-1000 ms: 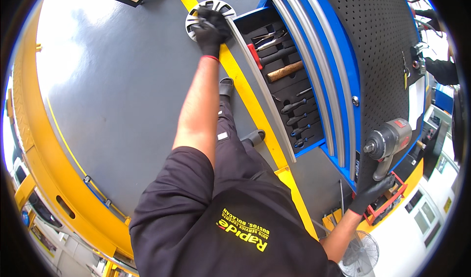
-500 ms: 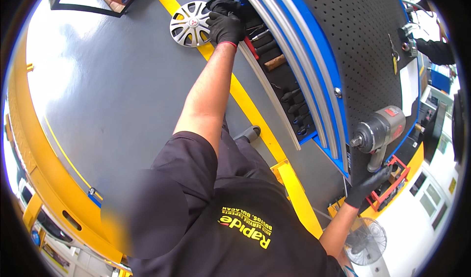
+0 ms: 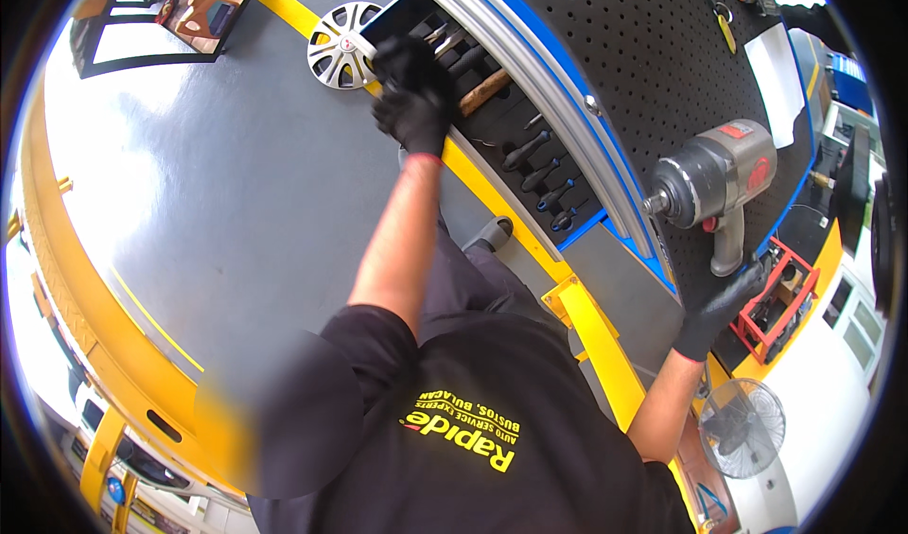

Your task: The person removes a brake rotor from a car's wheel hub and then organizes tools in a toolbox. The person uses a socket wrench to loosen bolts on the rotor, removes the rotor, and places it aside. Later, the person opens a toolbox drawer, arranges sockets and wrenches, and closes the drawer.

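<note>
My left hand [image 3: 413,108], in a black glove, is at the far end of an open tool drawer [image 3: 506,179]. Motion smears its fingers, and a dark blurred shape beyond them may be part of the glove or something black. Beside it in the drawer lie a hammer with a wooden handle [image 3: 484,92] and several screwdrivers [image 3: 541,173] with black and blue handles. My right hand [image 3: 724,309], also gloved in black, rests with fingers stretched out at the cabinet top's near edge. Just beyond its fingertips lies a large grey impact wrench [image 3: 714,179], its handle toward the hand.
The cabinet's black perforated top [image 3: 605,52] carries a white paper sheet [image 3: 776,82] and keys with a yellow tag [image 3: 726,31]. A silver wheel cover [image 3: 342,46] is past the drawer. A red tool carrier [image 3: 774,302] and a fan [image 3: 742,427] stand right. A yellow lift beam [image 3: 104,345] runs left.
My left hand has come nearer, and more of the drawer's inside shows. The red item beside it is out of sight. My right hand stays by the impact wrench; the whole view has shifted.
</note>
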Demonstrator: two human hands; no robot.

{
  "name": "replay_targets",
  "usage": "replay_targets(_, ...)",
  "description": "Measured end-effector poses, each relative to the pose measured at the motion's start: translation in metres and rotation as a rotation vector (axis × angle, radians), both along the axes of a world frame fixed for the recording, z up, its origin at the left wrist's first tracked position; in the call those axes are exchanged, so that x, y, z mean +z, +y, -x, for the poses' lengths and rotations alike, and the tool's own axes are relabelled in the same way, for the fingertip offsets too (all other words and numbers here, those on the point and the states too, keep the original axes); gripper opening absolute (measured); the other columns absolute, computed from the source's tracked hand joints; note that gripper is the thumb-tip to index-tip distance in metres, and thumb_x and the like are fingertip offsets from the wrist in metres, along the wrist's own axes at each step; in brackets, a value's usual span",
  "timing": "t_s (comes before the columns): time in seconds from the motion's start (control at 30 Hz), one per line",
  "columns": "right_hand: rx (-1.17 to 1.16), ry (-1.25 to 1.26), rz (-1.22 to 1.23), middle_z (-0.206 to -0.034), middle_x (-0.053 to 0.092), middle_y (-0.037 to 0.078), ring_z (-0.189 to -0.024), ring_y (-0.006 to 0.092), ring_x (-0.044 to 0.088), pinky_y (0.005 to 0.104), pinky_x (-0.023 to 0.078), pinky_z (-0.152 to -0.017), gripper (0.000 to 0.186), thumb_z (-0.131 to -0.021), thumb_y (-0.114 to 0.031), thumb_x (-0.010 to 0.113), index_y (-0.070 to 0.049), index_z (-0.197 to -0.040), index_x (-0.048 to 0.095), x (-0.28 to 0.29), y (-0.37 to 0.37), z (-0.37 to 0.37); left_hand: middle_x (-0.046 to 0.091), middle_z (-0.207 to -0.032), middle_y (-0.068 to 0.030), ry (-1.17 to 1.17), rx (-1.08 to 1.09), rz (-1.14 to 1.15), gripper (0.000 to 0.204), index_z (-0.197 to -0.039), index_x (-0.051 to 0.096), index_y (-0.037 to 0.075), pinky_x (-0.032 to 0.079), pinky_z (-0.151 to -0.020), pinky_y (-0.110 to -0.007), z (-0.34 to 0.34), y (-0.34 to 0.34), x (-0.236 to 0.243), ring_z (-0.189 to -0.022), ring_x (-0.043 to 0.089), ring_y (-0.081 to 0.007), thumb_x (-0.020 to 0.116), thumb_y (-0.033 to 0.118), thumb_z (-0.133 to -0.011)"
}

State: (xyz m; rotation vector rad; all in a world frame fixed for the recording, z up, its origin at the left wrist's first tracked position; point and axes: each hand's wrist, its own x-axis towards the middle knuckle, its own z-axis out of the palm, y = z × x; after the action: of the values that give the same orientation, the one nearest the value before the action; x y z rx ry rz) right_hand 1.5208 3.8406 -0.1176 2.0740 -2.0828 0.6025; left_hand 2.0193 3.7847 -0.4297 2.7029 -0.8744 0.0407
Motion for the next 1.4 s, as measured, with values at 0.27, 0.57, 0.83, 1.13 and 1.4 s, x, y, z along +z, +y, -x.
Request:
replay_targets(0.27,0.078,-0.088,-0.001,-0.154,0.046,0.031,-0.146,0.0462,0.045,0.0571,0.039,-0.121,0.087,-0.093,-0.039,0.084,0.007,-0.154,0.043,0.006,-0.004,-0.005,0.062,-0.115,-0.0322,-0.031,-0.349,-0.063,0.060,-0.128,0.064,0.004,0.046,-0.097,-0.058,0.117,0.098,0.030,-0.111,0.059,-0.0504,0.065,0.056,-0.097)
replay_targets(0.57,0.257,0.152,0.204,-0.143,0.061,0.029,-0.134,0.0473,0.057,0.0555,0.045,-0.114,0.096,-0.084,-0.047,0.092,0.008,-0.151,0.052,0.014,-0.008,-0.003,0.050,-0.133,-0.0364,0.389,-0.089,0.198,0.094,-0.139,0.046,-0.010,0.038,-0.104,-0.066,0.163,0.122,-0.003,-0.124,0.050,-0.0545,0.070,0.067,-0.090)
replay_targets(0.83,0.185,-0.122,0.162,-0.139,0.060,0.029,-0.131,0.0459,0.057,0.0534,0.048,-0.111,0.061,-0.104,-0.032,0.073,0.005,-0.149,0.053,0.001,-0.003,0.005,0.059,-0.115,-0.0297,0.648,-0.105,0.257,0.070,-0.127,0.056,-0.005,0.049,-0.087,-0.059,0.340,0.240,0.015,-0.107,0.063,-0.0486,0.075,0.051,-0.091)
replay_targets(1.13,0.266,0.220,0.184,-0.146,0.057,0.029,-0.131,0.0430,0.058,0.0504,0.051,-0.108,0.082,-0.092,-0.040,0.086,0.005,-0.151,0.051,0.009,-0.008,0.003,0.063,-0.129,-0.0320,0.443,0.046,0.015,0.094,-0.140,0.055,-0.009,0.053,-0.096,-0.059,0.135,0.082,0.021,-0.114,0.066,-0.0521,0.066,0.071,-0.092)
replay_targets(1.4,-0.173,-0.827,0.129,-0.148,0.050,0.021,-0.136,0.0305,0.053,0.0473,0.045,-0.115,0.059,-0.116,-0.043,0.052,0.004,-0.152,0.046,0.013,-0.009,-0.034,0.066,-0.117,-0.0103,0.121,-0.960,0.046,0.044,-0.129,0.071,0.025,0.047,-0.093,-0.056,0.189,0.155,0.042,-0.108,0.062,-0.0411,0.074,0.045,-0.090)
